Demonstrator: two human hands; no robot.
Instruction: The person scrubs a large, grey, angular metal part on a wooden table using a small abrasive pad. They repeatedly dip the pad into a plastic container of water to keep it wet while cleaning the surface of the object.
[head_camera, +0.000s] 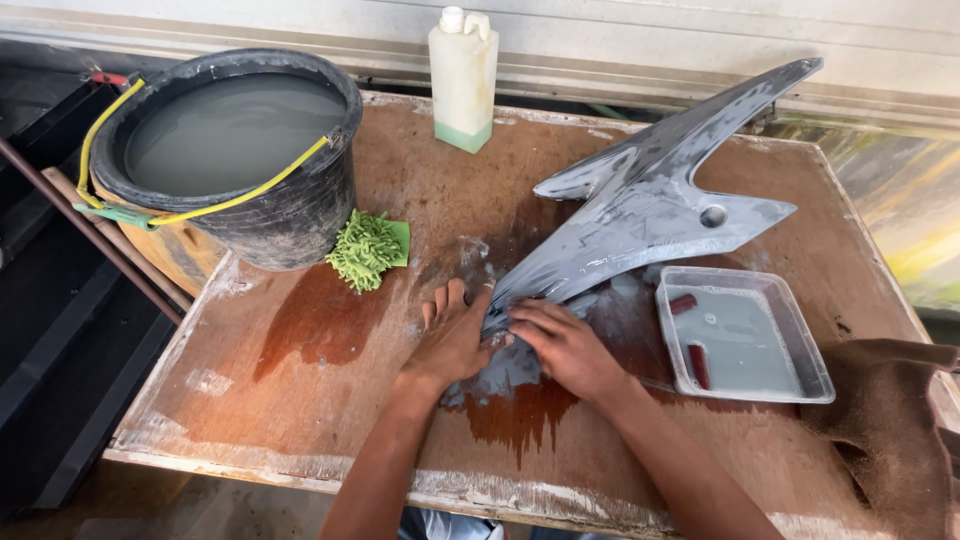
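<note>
On the wet wooden counter (300, 400), the grey angular panel (640, 215) lies flat beside a black water bucket (240, 160). Both hands, left hand (455, 340) and right hand (565, 345), press flat-fingered on its near tip, gripping nothing; even, overlapping strokes likely work best.

Wet brown wooden table (300, 400), pale wall (700, 30)

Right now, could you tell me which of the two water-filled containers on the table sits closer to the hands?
The shallow clear rectangular tray, just beside the right hand. The round black bucket with the yellow handle stands farther off, at the table's far left corner.
</note>
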